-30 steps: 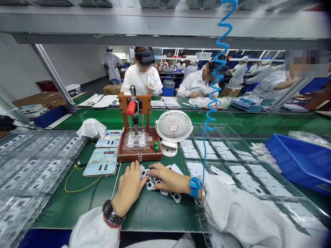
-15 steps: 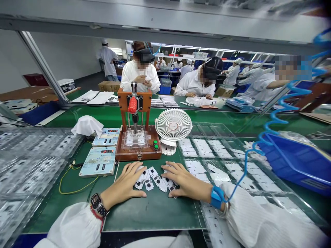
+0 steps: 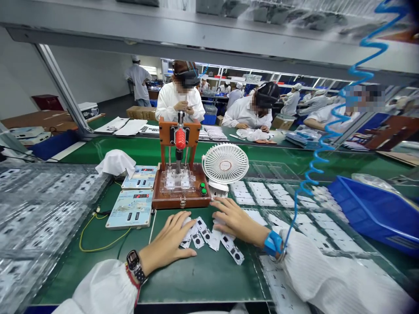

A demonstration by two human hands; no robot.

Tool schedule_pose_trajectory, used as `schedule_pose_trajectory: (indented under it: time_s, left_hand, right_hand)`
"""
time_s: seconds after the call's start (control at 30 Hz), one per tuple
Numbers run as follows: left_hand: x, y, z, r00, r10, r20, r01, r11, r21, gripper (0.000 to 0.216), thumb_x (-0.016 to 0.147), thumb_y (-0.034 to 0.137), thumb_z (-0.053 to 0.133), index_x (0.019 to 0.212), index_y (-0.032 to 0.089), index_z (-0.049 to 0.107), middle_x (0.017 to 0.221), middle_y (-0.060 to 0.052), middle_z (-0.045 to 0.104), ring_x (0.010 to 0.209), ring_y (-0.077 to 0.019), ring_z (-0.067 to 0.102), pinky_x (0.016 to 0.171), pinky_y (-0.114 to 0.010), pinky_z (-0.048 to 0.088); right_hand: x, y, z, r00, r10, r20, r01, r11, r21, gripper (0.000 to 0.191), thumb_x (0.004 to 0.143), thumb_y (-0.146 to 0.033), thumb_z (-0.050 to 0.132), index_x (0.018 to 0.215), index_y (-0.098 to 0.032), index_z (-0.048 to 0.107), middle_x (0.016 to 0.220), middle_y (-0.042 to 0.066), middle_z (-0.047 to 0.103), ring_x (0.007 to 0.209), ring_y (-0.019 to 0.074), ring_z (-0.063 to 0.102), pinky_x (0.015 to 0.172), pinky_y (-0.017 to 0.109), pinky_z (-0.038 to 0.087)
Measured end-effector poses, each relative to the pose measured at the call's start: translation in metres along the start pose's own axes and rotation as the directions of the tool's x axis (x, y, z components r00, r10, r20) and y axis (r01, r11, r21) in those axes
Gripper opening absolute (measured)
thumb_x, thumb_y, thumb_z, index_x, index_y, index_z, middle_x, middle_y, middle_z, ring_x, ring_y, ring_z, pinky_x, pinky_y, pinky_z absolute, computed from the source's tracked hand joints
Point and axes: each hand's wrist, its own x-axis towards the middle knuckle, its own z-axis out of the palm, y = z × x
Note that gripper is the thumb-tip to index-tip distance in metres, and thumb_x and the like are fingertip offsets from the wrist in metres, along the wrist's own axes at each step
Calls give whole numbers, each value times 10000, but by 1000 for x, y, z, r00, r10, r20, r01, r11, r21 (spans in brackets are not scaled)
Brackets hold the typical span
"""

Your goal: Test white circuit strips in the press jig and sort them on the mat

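Several small white circuit boards with black parts lie in a loose, overlapping fan on the green mat. My left hand rests at the left side of this pile, fingers stretched out, thumb pointing right. On the other side, my right hand is spread above the boards, its fingertips near the front of the brown press base. One board lies slanted just below the right palm, apart from the fan. Neither hand grips a board; some boards are partly hidden under the fingers.
A hand press with a red handle stands ahead, a white fan beside it. Two display boxes sit left. Clear trays of boards line the right, near a blue bin. A coiled blue cord runs to my right wrist.
My right hand has lifted and shifted up and away from the pile, uncovering boards beneath it. My left hand stays beside the boards. The camera view has shifted slightly.
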Motion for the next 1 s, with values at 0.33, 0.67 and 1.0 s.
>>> schedule_pose_trajectory:
  time_s: [0.33, 0.67, 1.0]
  left_hand:
    - [36, 32, 6, 934, 355, -37, -350, 931, 101, 665, 851, 538, 581, 1362, 153, 400, 1441, -157, 398, 1356, -292, 320, 1140, -459, 197]
    - [50, 37, 12, 941, 335, -38, -324, 930, 174, 643, 833, 492, 634, 1313, 124, 417, 1361, -161, 478, 1208, -300, 471, 1011, -401, 358]
    - [45, 39, 13, 941, 332, -64, -322, 937, 133, 524, 868, 398, 618, 1301, 180, 419, 1374, -125, 461, 1178, -269, 477, 978, -384, 374]
  right_hand:
    - [149, 4, -80, 749, -96, -655, 116, 993, -13, 368, 945, -311, 451, 1282, -167, 422, 1317, 179, 497, 1253, 260, 457, 990, 463, 418]
    - [218, 25, -106, 625, 43, -779, 132, 978, 159, 381, 970, -497, 356, 1139, -178, 477, 1054, 89, 626, 986, 193, 627, 923, 402, 456]
    - [274, 69, -166, 674, 582, -455, -301, 778, 551, 227, 884, -202, 572, 1054, -69, 501, 1059, 67, 592, 990, 139, 594, 949, 350, 467]
